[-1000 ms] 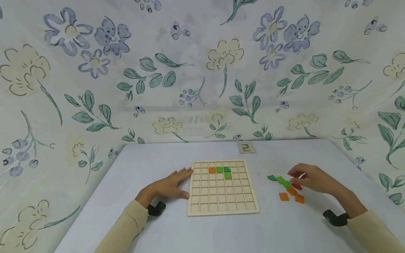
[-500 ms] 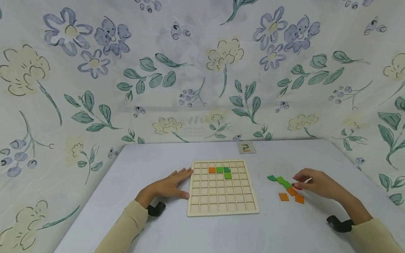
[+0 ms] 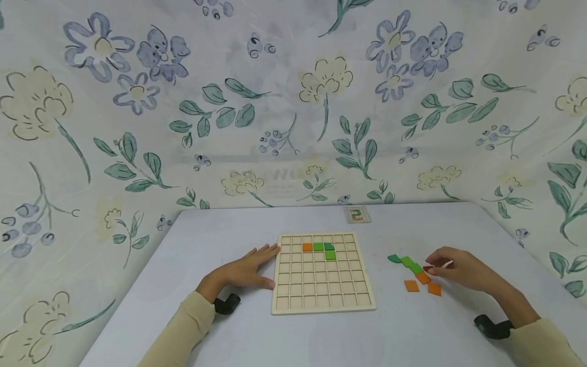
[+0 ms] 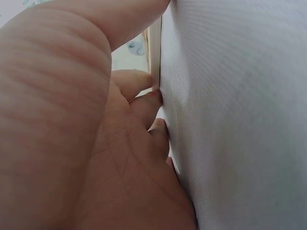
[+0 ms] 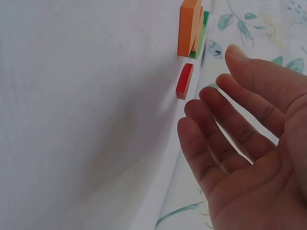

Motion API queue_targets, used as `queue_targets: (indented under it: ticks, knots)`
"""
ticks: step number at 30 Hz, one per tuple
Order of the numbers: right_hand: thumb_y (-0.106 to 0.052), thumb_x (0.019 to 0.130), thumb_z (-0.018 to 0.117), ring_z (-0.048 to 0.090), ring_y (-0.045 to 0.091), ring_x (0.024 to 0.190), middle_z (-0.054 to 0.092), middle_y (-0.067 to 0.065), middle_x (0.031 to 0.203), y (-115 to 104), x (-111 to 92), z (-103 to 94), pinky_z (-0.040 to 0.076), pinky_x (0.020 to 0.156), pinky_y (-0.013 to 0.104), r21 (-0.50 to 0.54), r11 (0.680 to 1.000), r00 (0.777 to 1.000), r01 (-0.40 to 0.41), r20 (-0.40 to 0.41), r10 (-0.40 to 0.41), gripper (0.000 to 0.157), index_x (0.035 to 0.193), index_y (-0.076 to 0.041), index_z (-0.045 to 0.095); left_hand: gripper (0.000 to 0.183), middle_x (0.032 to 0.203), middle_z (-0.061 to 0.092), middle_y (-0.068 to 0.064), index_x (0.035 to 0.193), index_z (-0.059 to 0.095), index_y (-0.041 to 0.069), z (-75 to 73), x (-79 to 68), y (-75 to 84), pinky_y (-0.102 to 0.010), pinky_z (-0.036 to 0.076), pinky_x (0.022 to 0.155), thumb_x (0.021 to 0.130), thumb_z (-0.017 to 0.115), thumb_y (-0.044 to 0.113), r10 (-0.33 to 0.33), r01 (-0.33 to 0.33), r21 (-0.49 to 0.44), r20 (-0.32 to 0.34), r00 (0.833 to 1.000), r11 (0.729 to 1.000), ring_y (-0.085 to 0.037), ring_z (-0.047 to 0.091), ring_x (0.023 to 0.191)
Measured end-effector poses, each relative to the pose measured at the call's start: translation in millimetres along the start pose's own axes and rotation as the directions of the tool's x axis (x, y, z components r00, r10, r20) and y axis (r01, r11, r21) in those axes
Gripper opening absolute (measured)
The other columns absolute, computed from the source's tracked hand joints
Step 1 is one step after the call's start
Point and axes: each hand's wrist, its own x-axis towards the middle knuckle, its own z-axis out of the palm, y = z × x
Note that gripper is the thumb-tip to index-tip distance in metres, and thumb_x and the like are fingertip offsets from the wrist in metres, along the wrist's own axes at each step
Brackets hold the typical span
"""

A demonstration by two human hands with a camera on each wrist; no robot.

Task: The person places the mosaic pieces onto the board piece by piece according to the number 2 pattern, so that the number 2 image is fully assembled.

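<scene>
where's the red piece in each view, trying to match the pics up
Head: the red piece is right of center, below mid-height, at the fingertips of the right hand, partly hidden.
Left wrist: not in this picture.
Right wrist: upper half, slightly right of center, just below an orange piece.
Shared landmark: the floral backdrop, which shows in all three views, only a little of it in the left wrist one.
</scene>
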Motion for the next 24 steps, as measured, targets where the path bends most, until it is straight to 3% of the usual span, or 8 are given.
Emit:
queue_targets:
  ticks: [9,15,24]
  knots:
    - [-0.019,0.091,0.073,0.059,-0.002,0.088,0.069,-0.005,0.100,-7,11,5.2,0.057,0.077,0.017,-0.009,0.999,0.999,0.035,0.012,-0.035,0.021,0.109,-0.009,0.071,0.104,0.169,0.015,-0.009,0.160,0.021,0.009,-1.2,-2.3,0.5,-0.053,0.000,0.128,0.082,0.078,0.048,0.013,-0.013,0.001,0.003,1.000,1.000,-0.031,0.004,0.157]
    - [-0.017,0.091,0.072,0.062,0.009,0.086,0.068,0.002,0.100,-15,24,10.5,0.057,0.072,0.018,0.039,0.999,1.000,0.019,0.023,-0.020,0.022,0.110,-0.006,0.069,0.105,0.168,0.016,-0.010,0.160,0.022,0.009,-1.5,-4.2,1.8,-0.055,0.000,0.127,0.081,0.079,0.048,-0.003,0.003,-0.006,-0.003,1.000,1.000,-0.034,0.004,0.157]
    - [-0.017,0.091,0.072,0.065,0.019,0.094,0.070,0.002,0.103,-16,45,22.1,0.060,0.082,0.033,0.010,1.000,1.000,0.010,0.022,-0.010,0.020,0.108,-0.007,0.070,0.104,0.168,0.015,-0.009,0.160,0.022,0.010,-1.0,-2.4,0.8,-0.051,0.001,0.128,0.082,0.078,0.047,0.006,-0.006,0.003,0.003,1.000,1.000,-0.031,0.005,0.157]
